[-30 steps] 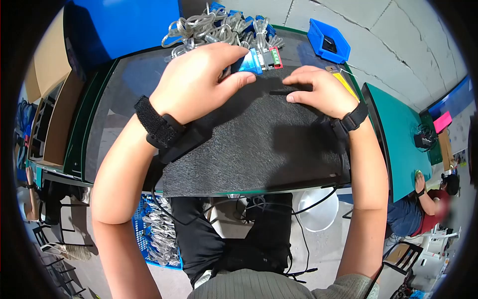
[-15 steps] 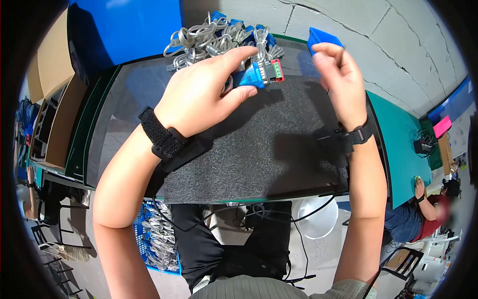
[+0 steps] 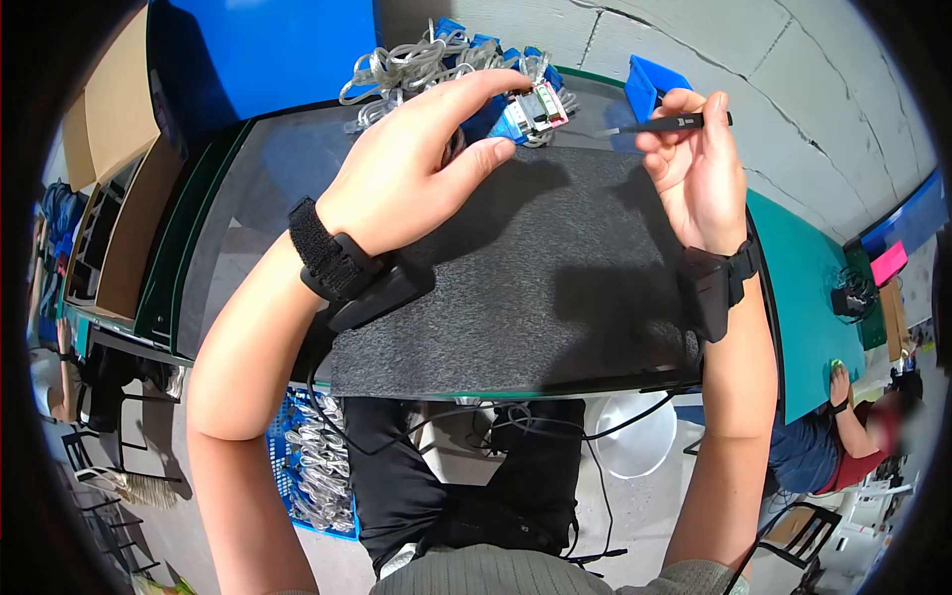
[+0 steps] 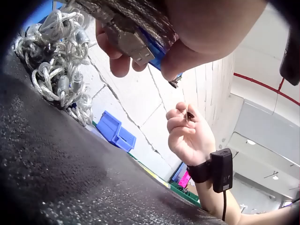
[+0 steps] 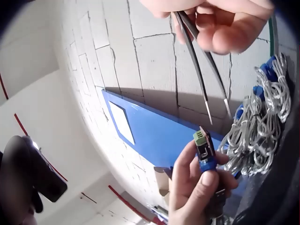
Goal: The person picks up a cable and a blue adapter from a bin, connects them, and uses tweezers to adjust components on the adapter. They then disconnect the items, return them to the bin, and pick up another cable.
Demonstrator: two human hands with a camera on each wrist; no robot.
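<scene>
My left hand (image 3: 412, 169) grips a blue cable connector (image 3: 504, 129) between thumb and fingers. At the connector's outer end sits a small red board with a green terminal block (image 5: 199, 137). A silver USB plug (image 4: 136, 48) and clear braided cable are gathered in the same hand, partly hidden by it. My right hand (image 3: 699, 178), palm turned up, pinches black tweezers (image 3: 679, 122). Their slim pale tips are spread apart and point toward the terminal block, with a gap between them in the head view. Both hands are raised over the far part of the bench.
Coiled clear cables with blue connectors (image 3: 397, 69) lie piled behind my left hand. A blue bin (image 3: 647, 87) stands at the back right by the wall. A black mat (image 3: 496, 297) covers the bench. A cardboard box (image 3: 124, 198) is at left; below are a white bucket (image 3: 635, 436) and cable basket.
My right hand has risen from low over the mat and turned palm up, with the tweezers now plainly in view. My left hand has tilted the connector so the terminal block's face shows more.
</scene>
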